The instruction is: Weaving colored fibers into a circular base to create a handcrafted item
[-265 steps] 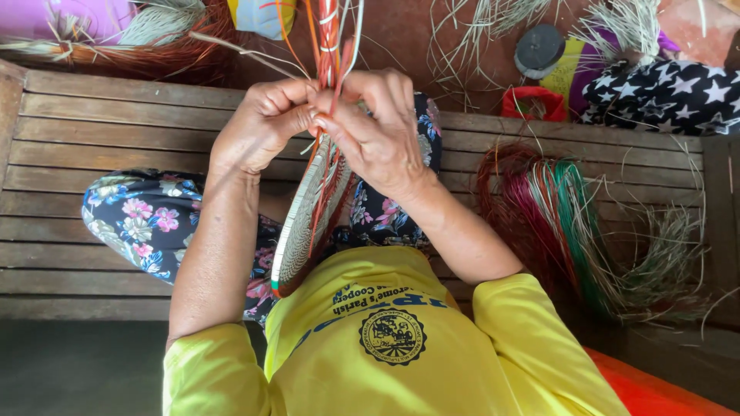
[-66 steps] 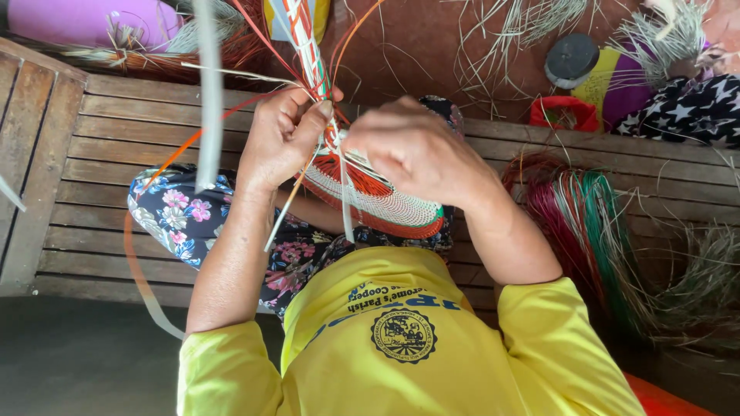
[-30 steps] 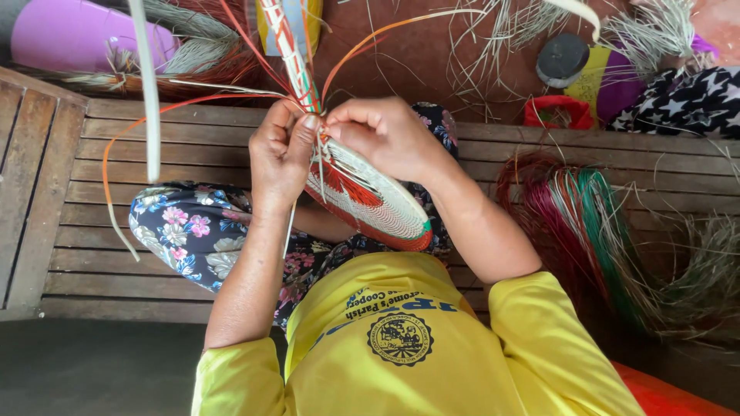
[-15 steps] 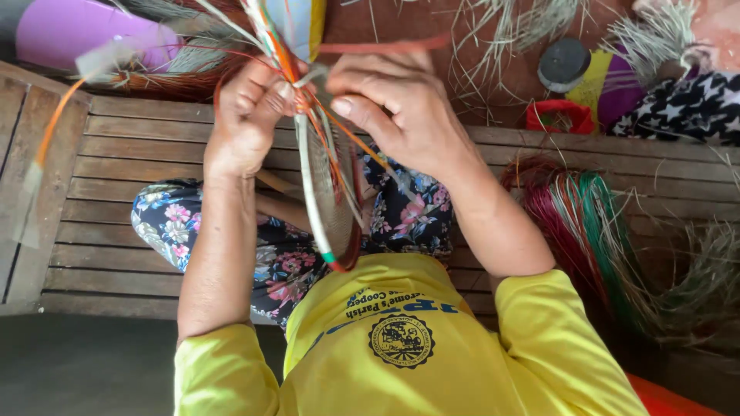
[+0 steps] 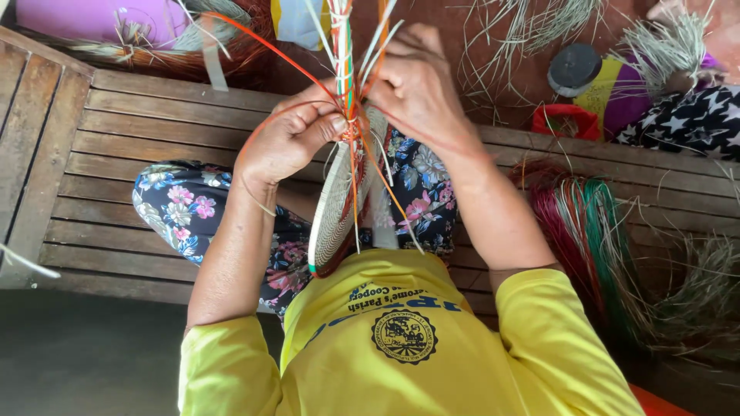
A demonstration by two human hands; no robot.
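A half-woven round basket piece (image 5: 336, 209) of pale straw with orange and green trim stands on edge over my lap. Loose straw strands (image 5: 344, 38) in orange, green and white rise from its top edge. My left hand (image 5: 287, 142) pinches the strands at the rim from the left, thumb against the weave. My right hand (image 5: 417, 86) grips the same bundle from the right, fingers curled over it. Both hands meet at the top of the piece. I sit cross-legged in floral trousers on a slatted wooden bench (image 5: 116, 154).
A coil of red, pink and green straw (image 5: 586, 231) lies on the bench at my right, with loose grey straw (image 5: 694, 293) beyond it. A red ring (image 5: 566, 123), a dark round lid (image 5: 574, 69) and a purple bundle (image 5: 85, 19) lie on the floor ahead.
The woven piece has been turned from lying flat to standing on edge. Both hands have shifted along its rim and stay on the strands.
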